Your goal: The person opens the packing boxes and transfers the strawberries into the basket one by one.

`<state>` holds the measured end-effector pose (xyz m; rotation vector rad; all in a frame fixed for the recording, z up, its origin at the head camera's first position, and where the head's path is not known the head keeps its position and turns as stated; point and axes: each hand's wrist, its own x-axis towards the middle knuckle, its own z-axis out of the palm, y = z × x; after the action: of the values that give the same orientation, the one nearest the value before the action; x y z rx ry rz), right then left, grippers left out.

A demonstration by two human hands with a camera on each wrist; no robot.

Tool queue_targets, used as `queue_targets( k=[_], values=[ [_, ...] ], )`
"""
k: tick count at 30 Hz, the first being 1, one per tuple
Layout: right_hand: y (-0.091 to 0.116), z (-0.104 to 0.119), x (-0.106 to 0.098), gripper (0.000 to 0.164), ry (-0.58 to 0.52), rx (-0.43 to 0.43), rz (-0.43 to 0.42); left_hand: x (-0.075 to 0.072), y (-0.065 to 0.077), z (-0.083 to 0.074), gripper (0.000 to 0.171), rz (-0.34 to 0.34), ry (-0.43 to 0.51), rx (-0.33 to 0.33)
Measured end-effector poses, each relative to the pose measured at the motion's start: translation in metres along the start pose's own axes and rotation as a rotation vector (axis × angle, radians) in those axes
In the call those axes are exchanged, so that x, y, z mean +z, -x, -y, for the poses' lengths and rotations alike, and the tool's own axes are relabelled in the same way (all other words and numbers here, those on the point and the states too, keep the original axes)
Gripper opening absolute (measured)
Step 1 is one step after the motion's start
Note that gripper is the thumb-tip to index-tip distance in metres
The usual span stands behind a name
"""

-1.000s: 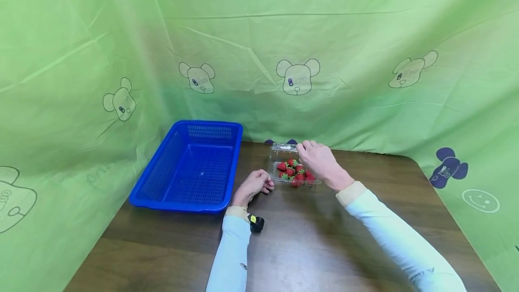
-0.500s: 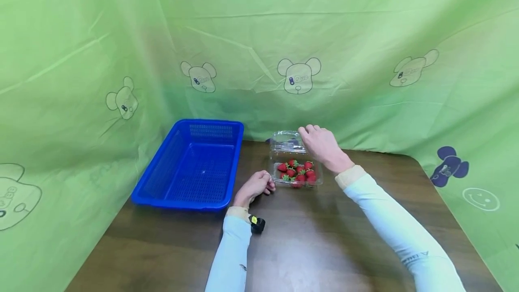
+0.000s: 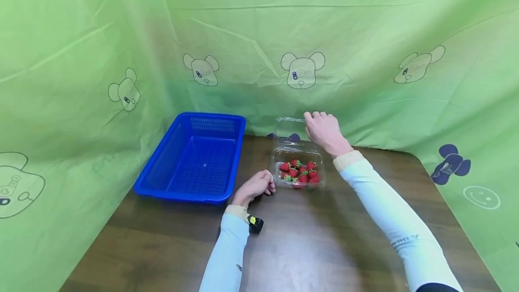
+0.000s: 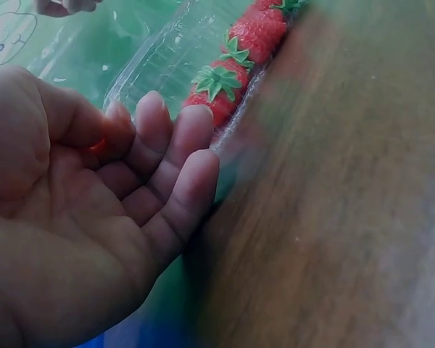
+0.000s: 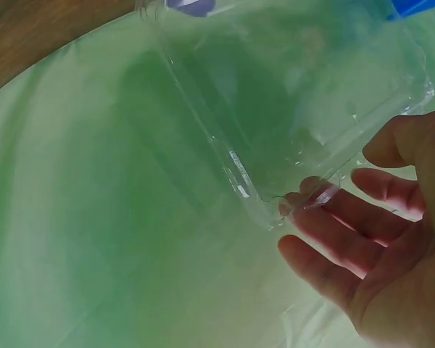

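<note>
In the head view, a clear hinged plastic box (image 3: pixel 277 179) holds several red strawberries (image 3: pixel 302 170) with green leaves. Its lid (image 3: pixel 289 126) is raised at the back. My left hand (image 3: pixel 256 184) pinches the box's near left corner; the left wrist view shows curled fingers beside the rim (image 4: pixel 241 109). My right hand (image 3: pixel 325 131) is at the lid's upper right edge. In the right wrist view its loosely bent fingertips touch the lid corner (image 5: pixel 264 210), and the thumb stands apart from them.
A blue slotted basket (image 3: pixel 182 198) stands left of the box on the brown wooden table (image 3: pixel 308 247). Green printed cloth (image 3: pixel 348 21) hangs behind the table and along both sides. A black device with a yellow tag (image 3: pixel 255 224) sits at the left wrist.
The lid has swung up and back from over the strawberries, with my right hand rising along with it. My left hand has stayed at the box's corner. The view has tilted slightly.
</note>
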<state>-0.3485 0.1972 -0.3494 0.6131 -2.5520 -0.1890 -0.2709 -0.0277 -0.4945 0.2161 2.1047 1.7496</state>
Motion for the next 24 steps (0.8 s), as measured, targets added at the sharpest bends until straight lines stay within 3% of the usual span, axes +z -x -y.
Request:
queue_targets(
  k=[7,11,15,18,21,24],
  values=[
    [-0.002,-0.005,-0.003,0.017,-0.02,0.049,-0.037,0.005,0.004,0.0,0.023,-0.01,-0.03,0.0],
    [0.004,0.006,-0.006,0.013,-0.08,-0.001,-0.054,0.009,0.007,0.001,0.021,-0.014,-0.036,-0.04],
    [0.01,0.022,-0.006,0.015,-0.174,-0.048,-0.04,0.009,0.016,-0.001,0.026,-0.062,-0.066,-0.063],
    [0.014,0.03,-0.004,0.019,-0.235,-0.062,-0.015,0.008,0.031,-0.01,0.033,-0.096,-0.209,-0.051],
    [0.017,0.035,0.0,0.02,-0.293,-0.066,0.04,0.007,0.05,-0.027,0.033,-0.078,-0.481,-0.017],
    [0.018,0.038,0.007,0.021,-0.329,-0.063,0.093,0.002,0.071,-0.05,0.03,-0.077,-0.738,0.062]
  ],
)
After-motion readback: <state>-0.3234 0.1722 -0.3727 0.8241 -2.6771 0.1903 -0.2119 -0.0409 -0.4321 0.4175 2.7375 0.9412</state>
